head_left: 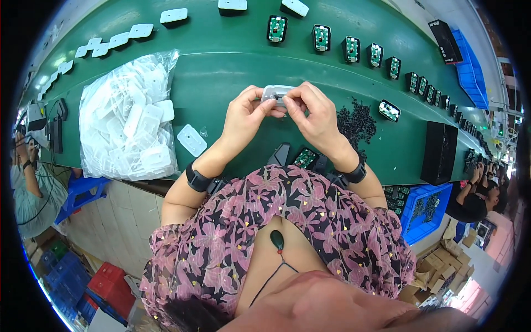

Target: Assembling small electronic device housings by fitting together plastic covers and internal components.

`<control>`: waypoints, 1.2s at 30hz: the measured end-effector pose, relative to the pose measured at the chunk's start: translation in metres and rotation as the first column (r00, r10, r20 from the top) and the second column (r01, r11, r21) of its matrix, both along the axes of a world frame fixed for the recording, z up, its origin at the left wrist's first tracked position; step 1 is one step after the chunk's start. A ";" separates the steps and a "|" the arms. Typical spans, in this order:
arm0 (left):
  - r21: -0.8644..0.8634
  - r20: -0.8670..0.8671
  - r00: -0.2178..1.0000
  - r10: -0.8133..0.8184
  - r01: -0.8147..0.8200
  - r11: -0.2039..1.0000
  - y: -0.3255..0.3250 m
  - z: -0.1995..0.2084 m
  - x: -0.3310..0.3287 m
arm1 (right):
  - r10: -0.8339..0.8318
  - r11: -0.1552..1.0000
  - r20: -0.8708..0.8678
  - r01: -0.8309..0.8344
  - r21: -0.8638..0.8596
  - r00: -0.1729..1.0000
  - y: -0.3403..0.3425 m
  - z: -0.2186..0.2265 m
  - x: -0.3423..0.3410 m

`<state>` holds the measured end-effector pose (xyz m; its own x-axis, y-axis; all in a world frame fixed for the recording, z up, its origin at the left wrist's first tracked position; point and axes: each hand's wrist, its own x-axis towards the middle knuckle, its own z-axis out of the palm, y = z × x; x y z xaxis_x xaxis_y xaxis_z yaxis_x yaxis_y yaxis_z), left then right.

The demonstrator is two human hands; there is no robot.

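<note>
A translucent white plastic cover (275,89) is held up over the green table in front of me. My left hand (246,114) grips it by its left end, the thumb lying on its face. My right hand (315,113) is closed at the cover's right side, fingertips pinched against it by a small black piece (279,97). Whether the fingers hold that piece is unclear. Beside my right wrist lies a heap of small black pieces (357,124). Close to my body, a black housing with a green circuit board (304,158) sits between dark parts.
A clear bag of white covers (124,122) stands at left, a loose cover (192,140) beside it. Open black housings with boards (322,39) line the far right; capped ones (174,16) line the far left. A black box (440,152) and blue bin (425,213) are at right.
</note>
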<state>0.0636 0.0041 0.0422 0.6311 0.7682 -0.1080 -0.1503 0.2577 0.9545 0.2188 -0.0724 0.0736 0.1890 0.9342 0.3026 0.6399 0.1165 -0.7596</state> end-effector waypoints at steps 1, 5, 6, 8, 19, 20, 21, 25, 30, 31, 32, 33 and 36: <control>-0.012 0.013 0.999 -0.029 0.029 1.000 0.000 0.000 -0.001 | -0.011 1.000 0.045 0.011 0.010 0.999 0.000 -0.001 -0.001; -0.050 0.068 0.997 -0.025 0.029 0.998 -0.002 -0.005 -0.002 | -0.029 0.998 0.139 0.022 0.054 0.990 0.002 -0.003 -0.004; -0.034 0.075 0.997 -0.007 0.010 0.999 -0.003 -0.005 -0.002 | -0.026 0.998 0.158 0.017 0.060 0.987 0.003 -0.003 -0.005; -0.018 0.083 0.996 0.012 -0.011 1.000 -0.004 -0.004 -0.002 | -0.022 0.998 0.177 0.010 0.066 0.984 0.003 -0.005 -0.008; 0.086 0.062 0.998 0.031 -0.037 0.996 -0.002 -0.002 -0.008 | -0.101 0.990 0.050 0.096 0.103 0.994 0.002 -0.013 -0.007; 0.085 0.061 0.998 0.035 -0.040 0.996 -0.002 -0.002 -0.008 | -0.151 0.973 0.074 0.134 0.189 0.986 0.003 -0.017 -0.004; 0.068 0.065 0.998 0.026 -0.031 0.997 -0.002 -0.002 -0.007 | -0.148 0.973 0.074 0.132 0.188 0.986 0.005 -0.016 -0.003; 0.067 0.052 0.999 0.010 -0.014 0.998 -0.001 -0.003 -0.008 | -0.075 0.985 0.014 0.071 0.155 0.997 0.009 -0.013 -0.003; 0.022 0.024 0.999 -0.028 0.027 0.999 0.000 -0.002 -0.011 | 0.014 0.996 -0.230 -0.034 -0.083 0.973 0.009 -0.019 0.000; -0.005 0.022 0.999 -0.043 0.043 0.999 0.001 -0.001 -0.011 | 0.013 0.992 -0.242 -0.043 -0.117 0.970 0.010 -0.018 -0.001; -0.008 0.022 0.999 -0.042 0.042 0.999 0.001 -0.002 -0.011 | 0.012 0.987 -0.254 -0.051 -0.151 0.967 0.010 -0.017 -0.001; -0.013 0.016 0.999 -0.051 0.051 0.999 0.002 -0.003 -0.011 | 0.012 0.987 -0.255 -0.053 -0.153 0.967 0.011 -0.018 0.000; 0.013 0.019 0.998 -0.068 0.067 0.998 0.005 -0.004 -0.015 | 0.049 0.976 -0.323 -0.114 -0.184 0.945 0.014 -0.019 0.001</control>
